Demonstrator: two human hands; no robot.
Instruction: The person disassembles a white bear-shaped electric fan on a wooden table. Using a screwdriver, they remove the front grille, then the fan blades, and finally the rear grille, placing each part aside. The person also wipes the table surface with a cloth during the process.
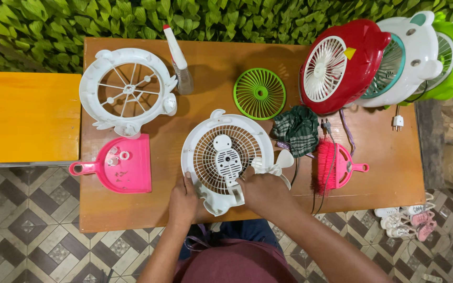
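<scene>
Small fan repair spot, likely outdoor or patio: wooden worktop (pixel 226 68) against leafy green hedge (pixel 132 18), patterned tile floor (pixel 27 225), 3 toy-shaped fans (pixel 342 65) lined up, loose fan grille (pixel 259 94), pink dustpan (pixel 116 165).

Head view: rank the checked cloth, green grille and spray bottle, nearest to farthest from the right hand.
From the right hand:
1. Checked cloth, just beyond it, slightly right.
2. Green grille, farther back, mid-table.
3. Spray bottle, back left, near the hedge.

Brown wooden table (pixel 211 78), bearing: white fan housing (pixel 226 154), white front frame (pixel 128 90), pink dustpan (pixel 116 165), spray bottle (pixel 178 63), green grille (pixel 259 94), checked cloth (pixel 297 130), pink brush (pixel 334 166), red fan (pixel 339 65).
</scene>
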